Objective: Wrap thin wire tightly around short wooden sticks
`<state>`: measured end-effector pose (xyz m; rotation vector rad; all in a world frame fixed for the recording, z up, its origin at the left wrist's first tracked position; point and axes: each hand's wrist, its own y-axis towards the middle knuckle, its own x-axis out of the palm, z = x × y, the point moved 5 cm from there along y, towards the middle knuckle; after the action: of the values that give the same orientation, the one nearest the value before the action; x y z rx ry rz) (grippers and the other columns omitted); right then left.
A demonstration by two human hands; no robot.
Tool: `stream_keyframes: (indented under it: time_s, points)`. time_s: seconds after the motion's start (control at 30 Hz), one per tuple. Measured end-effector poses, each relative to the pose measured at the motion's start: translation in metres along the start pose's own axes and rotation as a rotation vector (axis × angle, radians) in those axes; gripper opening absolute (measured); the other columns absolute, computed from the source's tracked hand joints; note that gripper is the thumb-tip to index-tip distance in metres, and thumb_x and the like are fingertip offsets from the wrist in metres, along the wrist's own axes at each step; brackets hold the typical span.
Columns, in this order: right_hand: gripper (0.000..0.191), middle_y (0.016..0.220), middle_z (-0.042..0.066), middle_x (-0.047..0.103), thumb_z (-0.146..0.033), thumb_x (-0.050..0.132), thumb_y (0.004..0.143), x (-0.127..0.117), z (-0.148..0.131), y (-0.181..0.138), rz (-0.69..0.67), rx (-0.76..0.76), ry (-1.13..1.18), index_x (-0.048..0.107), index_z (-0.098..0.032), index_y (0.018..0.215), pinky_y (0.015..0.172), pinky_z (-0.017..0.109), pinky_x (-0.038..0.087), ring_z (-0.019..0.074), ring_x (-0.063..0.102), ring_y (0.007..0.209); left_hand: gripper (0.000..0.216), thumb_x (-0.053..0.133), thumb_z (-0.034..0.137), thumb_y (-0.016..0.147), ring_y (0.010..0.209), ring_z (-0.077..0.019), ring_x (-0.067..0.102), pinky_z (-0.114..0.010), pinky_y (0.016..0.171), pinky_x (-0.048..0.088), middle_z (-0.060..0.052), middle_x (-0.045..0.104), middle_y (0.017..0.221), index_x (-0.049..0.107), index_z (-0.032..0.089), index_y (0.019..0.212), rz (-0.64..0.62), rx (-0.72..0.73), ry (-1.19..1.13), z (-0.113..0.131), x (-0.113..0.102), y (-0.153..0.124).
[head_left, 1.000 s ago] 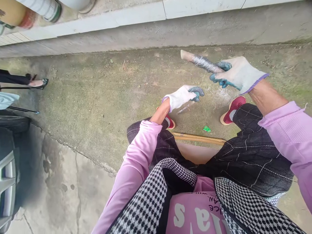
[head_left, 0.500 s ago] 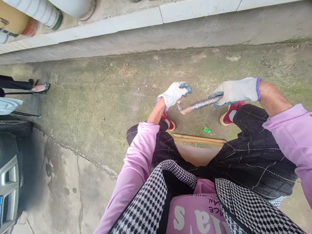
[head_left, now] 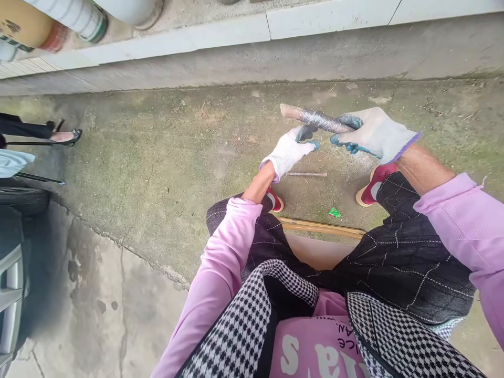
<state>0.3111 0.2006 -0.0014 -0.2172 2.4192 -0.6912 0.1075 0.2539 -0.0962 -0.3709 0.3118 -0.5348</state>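
As head view shows, right hand (head_left: 368,131) grips silver-wound stick (head_left: 321,119), right of upper centre; left hand (head_left: 290,149) curls just below, near centre, whether pinching anything fine, cannot tell; thinner rod (head_left: 307,174) lies on ground (head_left: 137,157) beneath.

Right hand (head_left: 370,134) grips a silver-wound stick (head_left: 315,117); a slim rod (head_left: 307,174) lies at five o'clock from the left hand (head_left: 291,148).

Lying on concrete (head_left: 157,147): green scrap (head_left: 334,212). Resting on white-tiled ledge (head_left: 232,32): white container (head_left: 129,9). Showing at left: dark tyre (head_left: 23,198), bystander's shoe (head_left: 73,138).
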Motion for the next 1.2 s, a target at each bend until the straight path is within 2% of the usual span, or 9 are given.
stream_keyframes:
  time_s: [0.13,0.23,0.43,0.53,0.63,0.9,1.0,1.1,1.2]
  points:
    - [0.029,0.077,-0.001,0.062,-0.014,0.089,0.11,0.0,-0.01,0.003,0.098,-0.093,-0.265,0.07,-0.027,0.092,0.083,0.035,0.05,0.0224,0.064,0.088,0.049,0.092,0.04,0.113,0.152,-0.034,0.088,-0.051,0.135,0.068,-0.018,0.093,0.149,0.083,0.016,0.155,0.067,-0.043,-0.282,0.003,-0.007,0.008]
    - [0.029,0.08,0.001,0.066,-0.016,0.089,0.108,0.002,-0.012,0.004,0.123,-0.123,-0.289,0.069,-0.027,0.091,0.092,0.038,0.054,0.0264,0.069,0.096,0.042,0.084,0.04,0.12,0.155,-0.0329,0.088,-0.05,0.132,0.07,-0.016,0.094,0.147,0.082,0.018,0.156,0.107,-0.042,-0.412,0.006,-0.011,0.01]
    - [0.016,0.082,0.0,0.068,-0.02,0.09,0.106,0.012,0.004,0.007,0.015,-0.07,0.106,0.077,-0.027,0.099,0.068,0.035,0.056,0.0203,0.065,0.072,0.054,0.102,0.028,0.1,0.149,-0.0377,0.09,-0.055,0.132,0.071,-0.017,0.096,0.136,0.086,0.016,0.15,0.031,-0.03,-0.376,0.012,-0.011,0.002]
    - [0.023,0.081,0.0,0.071,-0.038,0.104,0.101,0.013,0.013,0.013,-0.007,-0.111,0.252,0.085,-0.027,0.107,0.061,0.034,0.062,0.0206,0.069,0.07,0.06,0.102,0.017,0.091,0.139,-0.0336,0.091,-0.053,0.13,0.071,-0.016,0.096,0.134,0.088,0.015,0.15,0.08,-0.008,-0.286,0.013,-0.013,0.003]
    - [0.04,0.079,0.001,0.072,-0.055,0.112,0.096,0.016,0.019,0.017,-0.065,-0.124,0.293,0.091,-0.027,0.114,0.056,0.035,0.063,0.0213,0.069,0.067,0.053,0.096,0.012,0.093,0.124,-0.0276,0.092,-0.045,0.12,0.074,-0.014,0.097,0.126,0.088,0.015,0.145,0.16,-0.025,-0.232,0.013,-0.015,0.005]
    - [0.037,0.075,0.0,0.07,-0.047,0.115,0.092,0.021,0.017,0.017,-0.127,-0.104,0.381,0.088,-0.026,0.108,0.056,0.033,0.059,0.02,0.067,0.065,0.022,0.094,0.025,0.109,0.091,-0.0206,0.088,-0.035,0.094,0.077,-0.005,0.089,0.096,0.088,0.016,0.128,0.15,-0.029,-0.194,0.019,-0.004,-0.005]
    - [0.032,0.072,-0.002,0.063,-0.039,0.107,0.099,0.013,0.012,0.017,-0.012,-0.09,0.242,0.077,-0.028,0.099,0.061,0.031,0.054,0.0199,0.064,0.069,0.018,0.095,0.028,0.109,0.084,-0.0162,0.083,-0.03,0.089,0.073,-0.003,0.088,0.094,0.09,0.017,0.123,0.124,-0.045,-0.112,0.017,0.004,-0.011]
    - [0.035,0.072,-0.002,0.056,-0.025,0.092,0.108,0.0,0.006,0.018,0.133,-0.074,-0.161,0.062,-0.03,0.09,0.073,0.033,0.048,0.02,0.056,0.078,0.011,0.091,0.023,0.108,0.081,-0.0145,0.081,-0.029,0.088,0.071,-0.003,0.089,0.096,0.092,0.017,0.117,0.061,-0.073,-0.049,0.016,0.014,-0.019]
    - [0.04,0.077,0.0,0.055,-0.02,0.086,0.112,-0.008,0.006,0.023,0.188,-0.071,-0.488,0.054,-0.031,0.091,0.08,0.038,0.042,0.0224,0.049,0.083,0.008,0.088,0.016,0.106,0.079,-0.0153,0.079,-0.032,0.088,0.071,-0.003,0.09,0.094,0.094,0.017,0.111,0.007,-0.1,-0.002,0.017,0.02,-0.026]
